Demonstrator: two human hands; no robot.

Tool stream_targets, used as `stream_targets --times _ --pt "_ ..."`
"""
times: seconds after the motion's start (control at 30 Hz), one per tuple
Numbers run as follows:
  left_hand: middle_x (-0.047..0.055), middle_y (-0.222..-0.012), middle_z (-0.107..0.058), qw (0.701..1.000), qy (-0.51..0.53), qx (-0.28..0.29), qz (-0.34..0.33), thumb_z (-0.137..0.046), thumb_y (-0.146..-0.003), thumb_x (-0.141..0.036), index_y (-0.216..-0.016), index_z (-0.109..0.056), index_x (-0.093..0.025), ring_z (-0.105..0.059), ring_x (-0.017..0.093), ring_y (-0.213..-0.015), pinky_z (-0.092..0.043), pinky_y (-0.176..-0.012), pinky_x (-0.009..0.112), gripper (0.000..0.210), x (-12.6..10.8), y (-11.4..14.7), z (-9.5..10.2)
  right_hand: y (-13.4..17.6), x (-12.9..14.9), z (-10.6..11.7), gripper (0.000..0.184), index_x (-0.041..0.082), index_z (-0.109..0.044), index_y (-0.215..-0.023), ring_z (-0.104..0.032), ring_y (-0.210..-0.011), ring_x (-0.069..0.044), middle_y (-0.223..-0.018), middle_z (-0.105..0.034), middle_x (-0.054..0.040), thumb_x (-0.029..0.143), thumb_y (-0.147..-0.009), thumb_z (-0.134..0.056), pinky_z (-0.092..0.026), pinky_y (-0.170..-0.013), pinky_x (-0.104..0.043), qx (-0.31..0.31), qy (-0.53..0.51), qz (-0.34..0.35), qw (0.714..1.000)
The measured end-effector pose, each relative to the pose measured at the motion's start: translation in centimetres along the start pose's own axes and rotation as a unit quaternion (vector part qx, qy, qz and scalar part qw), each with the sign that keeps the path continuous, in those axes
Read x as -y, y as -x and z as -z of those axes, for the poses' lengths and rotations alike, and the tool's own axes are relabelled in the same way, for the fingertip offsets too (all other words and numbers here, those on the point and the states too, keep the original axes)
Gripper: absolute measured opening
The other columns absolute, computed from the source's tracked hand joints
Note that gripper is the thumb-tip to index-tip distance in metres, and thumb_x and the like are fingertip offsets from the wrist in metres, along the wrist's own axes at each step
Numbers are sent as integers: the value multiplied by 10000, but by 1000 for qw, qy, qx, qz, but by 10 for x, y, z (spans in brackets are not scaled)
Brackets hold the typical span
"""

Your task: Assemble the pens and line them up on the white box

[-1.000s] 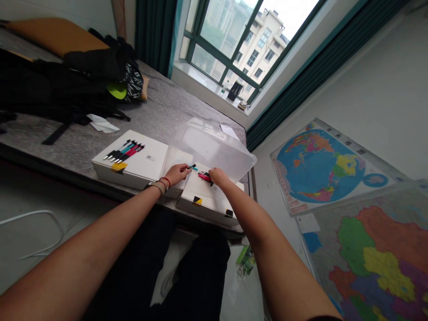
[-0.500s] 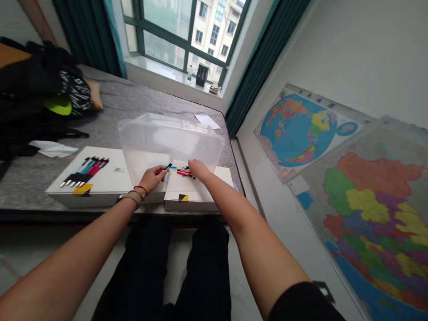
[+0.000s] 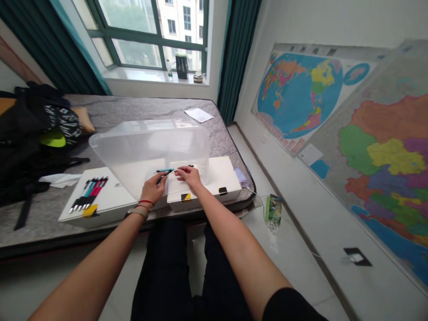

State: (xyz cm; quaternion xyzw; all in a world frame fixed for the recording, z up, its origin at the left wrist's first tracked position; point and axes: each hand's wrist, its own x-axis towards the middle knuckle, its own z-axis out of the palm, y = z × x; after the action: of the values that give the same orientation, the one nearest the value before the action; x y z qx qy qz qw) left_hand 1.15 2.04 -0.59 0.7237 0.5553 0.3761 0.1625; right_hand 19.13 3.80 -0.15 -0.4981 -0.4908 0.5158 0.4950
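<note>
Row of slim pens (image 3: pixel 88 193) lay slanted, side by side, atop white cardboard box (image 3: pixel 112 200) at left: teal and red barrels among them, black grips, silvery tips catching light. Left hand (image 3: pixel 154 189) pinched slim dark pen (image 3: pixel 169 172), teal pen (image 3: pixel 162 170) just beyond. Right hand (image 3: pixel 190 177) hovered close, over second white box (image 3: pixel 220 174); cannot tell whether fingers gripped anything. Translucent plastic bin (image 3: pixel 150 139) behind both hands.

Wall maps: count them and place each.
2, both on the right-hand wall: a world map and, right of it, a multicoloured map cut by the picture's edge.
</note>
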Motion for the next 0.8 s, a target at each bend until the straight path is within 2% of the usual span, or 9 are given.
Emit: stream_targets --times 0.07,0.17,0.33,0.53,0.8 --pt "93 -1108 -695 999 -44 -19 -25 -464 -918 -400 -1163 -673 -230 -616 261 -985 -445 -879 347 365 -3 2 -1 -1 -5 2 180 123 -666 -993 -727 -858 -147 -920 -736 -76 237 -854 -656 -606 -727 -242 1 -104 -22 994" --pt "120 -1072 -690 994 -101 -24 -39 -459 -922 -351 -1147 -686 -219 -582 290 -1014 -403 -918 397 346 -6 2 -1 -3 -6 3 168 118 -674 -947 -723 -808 -141 -869 -731 -63 206 -805 -700 -602 -720 -249 11 -148 -37 988" --pt "113 -1031 -681 987 -152 -29 -49 -471 -913 -288 -1141 -696 -243 -548 297 -1040 -360 -932 419 323 -5 1 -1 -4 -7 0 171 119 -685 -954 -722 -818 -143 -899 -734 -71 192 -801 -704 -599 -724 -256 10 -143 -41 989" --pt "109 -1043 -683 985 -155 -33 -64 -477 -917 -277 -1138 -699 -234 -552 292 -1033 -367 -936 416 316 3 0 -5 -5 -12 -1 202 120 -693 -940 -724 -809 -149 -889 -734 -69 225 -775 -745 -602 -736 -270 16 -129 -34 991" --pt "95 -1028 -687 982 -161 -30 -95 -453 -939 -279 -1141 -691 -223 -566 272 -999 -414 -912 409 317 7 -2 -6 -7 -15 -4 199 133 -708 -856 -709 -738 -150 -797 -723 -48 247 -719 -797 -591 -645 -245 0 -143 -17 990"
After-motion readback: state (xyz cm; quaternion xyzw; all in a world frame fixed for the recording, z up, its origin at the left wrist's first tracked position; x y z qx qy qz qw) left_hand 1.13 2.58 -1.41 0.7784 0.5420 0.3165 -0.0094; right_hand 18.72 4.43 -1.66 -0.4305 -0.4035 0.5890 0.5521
